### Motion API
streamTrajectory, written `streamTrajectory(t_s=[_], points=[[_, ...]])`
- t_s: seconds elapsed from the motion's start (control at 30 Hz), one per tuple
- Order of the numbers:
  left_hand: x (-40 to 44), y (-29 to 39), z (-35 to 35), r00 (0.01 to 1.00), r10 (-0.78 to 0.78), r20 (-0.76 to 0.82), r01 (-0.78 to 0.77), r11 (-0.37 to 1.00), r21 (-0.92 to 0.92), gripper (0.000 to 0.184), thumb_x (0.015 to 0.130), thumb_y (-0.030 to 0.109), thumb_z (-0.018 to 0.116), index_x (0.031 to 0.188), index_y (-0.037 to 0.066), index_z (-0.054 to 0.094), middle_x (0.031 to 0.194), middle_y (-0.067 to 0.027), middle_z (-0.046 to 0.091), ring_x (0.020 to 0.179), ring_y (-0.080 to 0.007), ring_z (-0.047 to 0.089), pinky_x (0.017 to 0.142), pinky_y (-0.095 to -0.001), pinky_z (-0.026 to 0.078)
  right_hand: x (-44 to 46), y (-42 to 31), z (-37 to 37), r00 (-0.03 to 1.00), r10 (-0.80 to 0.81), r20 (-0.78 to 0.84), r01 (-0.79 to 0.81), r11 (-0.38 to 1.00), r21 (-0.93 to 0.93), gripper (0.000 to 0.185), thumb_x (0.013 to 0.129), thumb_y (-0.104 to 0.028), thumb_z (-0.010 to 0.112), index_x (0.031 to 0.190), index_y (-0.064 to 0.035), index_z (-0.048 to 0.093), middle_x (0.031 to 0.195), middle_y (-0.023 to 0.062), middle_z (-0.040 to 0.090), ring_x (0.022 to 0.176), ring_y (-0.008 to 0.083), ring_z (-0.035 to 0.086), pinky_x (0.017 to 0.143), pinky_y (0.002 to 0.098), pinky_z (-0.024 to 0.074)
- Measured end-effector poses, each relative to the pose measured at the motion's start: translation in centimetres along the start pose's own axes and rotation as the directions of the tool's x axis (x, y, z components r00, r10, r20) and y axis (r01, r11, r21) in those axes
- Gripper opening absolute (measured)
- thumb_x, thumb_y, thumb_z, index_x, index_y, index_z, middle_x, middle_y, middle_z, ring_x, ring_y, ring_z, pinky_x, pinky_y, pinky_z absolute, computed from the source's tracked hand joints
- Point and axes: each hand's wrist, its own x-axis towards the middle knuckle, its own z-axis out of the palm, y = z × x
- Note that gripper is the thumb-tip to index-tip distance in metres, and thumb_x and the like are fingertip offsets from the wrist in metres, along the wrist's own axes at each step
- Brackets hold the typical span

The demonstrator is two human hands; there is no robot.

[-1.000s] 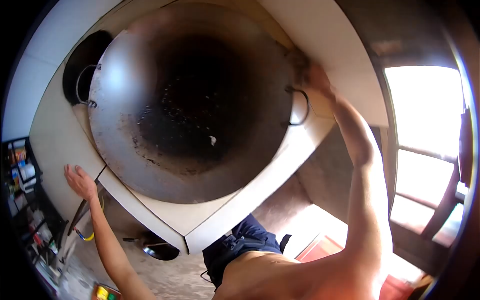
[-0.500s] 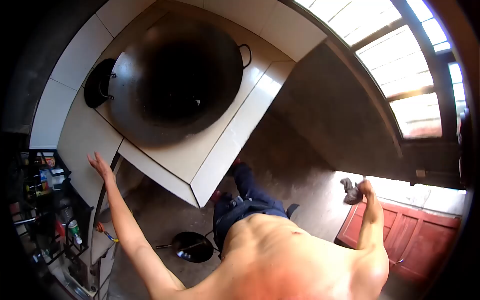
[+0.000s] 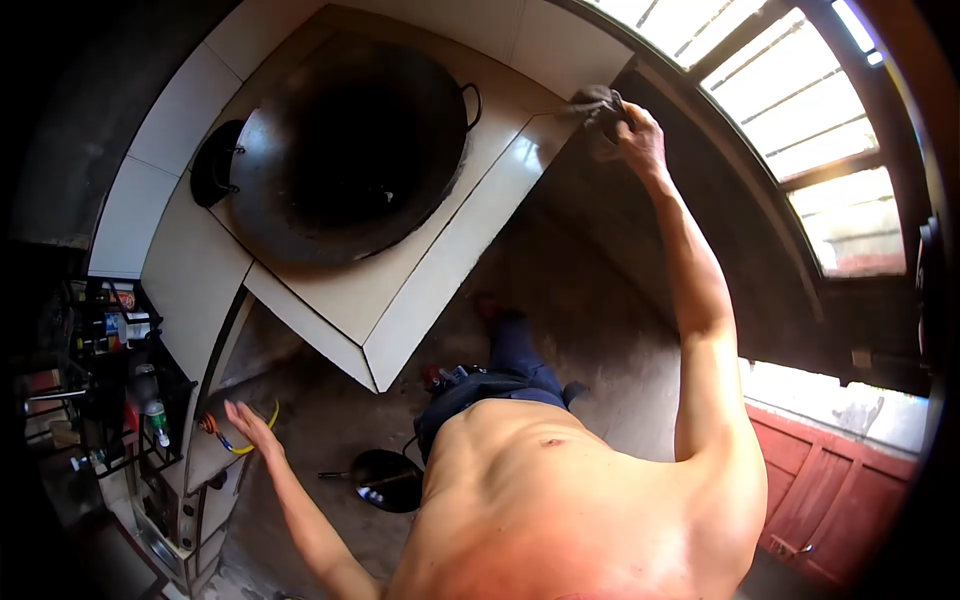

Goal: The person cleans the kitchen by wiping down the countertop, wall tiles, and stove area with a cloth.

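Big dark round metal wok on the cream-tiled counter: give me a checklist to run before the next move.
1. Right hand grips the crumpled dark grey cloth: ok, fingers closed on it.
2. Cloth clear of the wok: ok, apart, by the counter's far right corner.
3. Left hand free: ok, open, holding nothing.
4. Left hand clear of the thin curved yellow hose: cannot tell, they overlap in view.
5. Wok bare inside: not ok, a small white scrap lies there.
6. Wok bottom clean: cannot tell, deep shadow.

On the counter (image 3: 345, 305) sits the wok (image 3: 350, 150); at its six o'clock, on the floor (image 3: 310, 430), lies a pan (image 3: 395, 478).
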Motion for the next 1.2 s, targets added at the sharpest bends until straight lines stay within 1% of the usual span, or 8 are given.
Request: streamTrajectory(t_s=[0.07, 0.13, 0.27, 0.4, 0.53, 0.7, 0.9, 1.2], points=[[-5.5, -2.2, -1.7, 0.978, -0.204, -0.043, 0.205, 0.979, 0.012, 0.052, 0.096, 0.030, 0.041, 0.138, 0.002, 0.028, 0.144, -0.0170, 0.027, 0.131, -0.0266, 0.030, 0.106, -0.0349, 0.026, 2.5, 1.7, 4.5, 0.995, -0.081, 0.051, 0.083, 0.996, -0.043, 0.032, 0.075, -0.015, 0.059, 0.106, -0.0069, 0.062, 0.095, 0.0184, 0.059, 0.090, 0.0351, 0.058, 0.079, 0.0407, 0.0472], [-12.4, -2.6, -1.9, 0.937, -0.328, -0.122, 0.338, 0.939, 0.064, 0.054, 0.096, 0.031, 0.040, 0.138, 0.001, 0.025, 0.144, -0.0192, 0.025, 0.132, -0.0275, 0.029, 0.107, -0.0360, 0.025, 3.7, 1.9, 7.9, 0.904, -0.212, 0.371, 0.318, 0.914, -0.252, 0.040, 0.076, -0.021, 0.063, 0.114, -0.0083, 0.057, 0.100, 0.0190, 0.056, 0.095, 0.0367, 0.054, 0.080, 0.0443, 0.0460], [-25.8, -5.5, -2.2, 0.804, -0.568, -0.174, 0.589, 0.802, 0.103, 0.049, 0.096, 0.028, 0.039, 0.136, 0.001, 0.028, 0.140, -0.0185, 0.031, 0.126, -0.0286, 0.035, 0.104, -0.0352, 0.027, 4.6, 7.2, 15.4, 0.752, -0.404, 0.520, 0.564, 0.803, -0.191, 0.051, 0.086, -0.030, 0.054, 0.131, -0.0100, 0.042, 0.137, 0.0215, 0.032, 0.127, 0.0390, 0.031, 0.104, 0.0445, 0.0288], [-34.7, -4.6, -0.8, 0.693, -0.713, -0.103, 0.720, 0.693, 0.044, 0.047, 0.096, 0.025, 0.039, 0.134, 0.000, 0.029, 0.138, -0.0172, 0.033, 0.124, -0.0268, 0.036, 0.103, -0.0347, 0.028, 6.4, 11.3, 21.4, 0.795, -0.406, 0.451, 0.475, 0.879, -0.046, 0.050, 0.087, -0.027, 0.051, 0.130, -0.0030, 0.042, 0.138, 0.0224, 0.031, 0.129, 0.0394, 0.027, 0.105, 0.0468, 0.0259], [-36.1, -3.4, 2.7, 0.682, -0.730, -0.050, 0.719, 0.656, 0.229, 0.048, 0.096, 0.024, 0.038, 0.135, 0.000, 0.028, 0.138, -0.0171, 0.033, 0.124, -0.0286, 0.036, 0.103, -0.0351, 0.029, -0.7, 7.6, 20.3, 0.850, -0.375, 0.371, 0.406, 0.914, -0.005, 0.046, 0.086, -0.021, 0.050, 0.125, 0.0030, 0.045, 0.136, 0.0249, 0.035, 0.130, 0.0411, 0.027, 0.107, 0.0486, 0.0236], [-35.6, 0.1, 4.4, 0.732, -0.680, 0.039, 0.651, 0.715, 0.256, 0.048, 0.096, 0.024, 0.036, 0.136, -0.001, 0.027, 0.139, -0.0176, 0.032, 0.125, -0.0306, 0.036, 0.102, -0.0351, 0.029, 1.2, 5.8, 16.2, 0.684, -0.538, 0.494, 0.559, 0.820, 0.119, 0.044, 0.081, -0.019, 0.055, 0.119, 0.0031, 0.049, 0.127, 0.0217, 0.044, 0.123, 0.0383, 0.037, 0.105, 0.0480, 0.0270], [-39.1, 2.2, 2.3, 0.652, -0.758, -0.017, 0.719, 0.610, 0.333, 0.049, 0.096, 0.027, 0.036, 0.135, -0.003, 0.029, 0.137, -0.0199, 0.033, 0.124, -0.0308, 0.037, 0.102, -0.0362, 0.030, 9.8, 5.2, 21.2, 0.556, -0.683, 0.474, 0.821, 0.542, -0.182, 0.050, 0.078, -0.015, 0.051, 0.126, -0.0010, 0.045, 0.132, 0.0216, 0.039, 0.124, 0.0433, 0.030, 0.101, 0.0508, 0.0272], [-47.5, 4.8, -0.2, 0.701, -0.675, -0.230, 0.705, 0.607, 0.366, 0.051, 0.093, 0.029, 0.042, 0.130, -0.005, 0.034, 0.132, -0.0245, 0.038, 0.122, -0.0335, 0.039, 0.101, -0.0393, 0.032, 18.8, 2.8, 36.2, 0.604, -0.755, 0.254, 0.781, 0.625, -0.002, 0.043, 0.078, -0.012, 0.048, 0.121, -0.0038, 0.051, 0.132, 0.0201, 0.040, 0.121, 0.0355, 0.037, 0.102, 0.0445, 0.0318]])
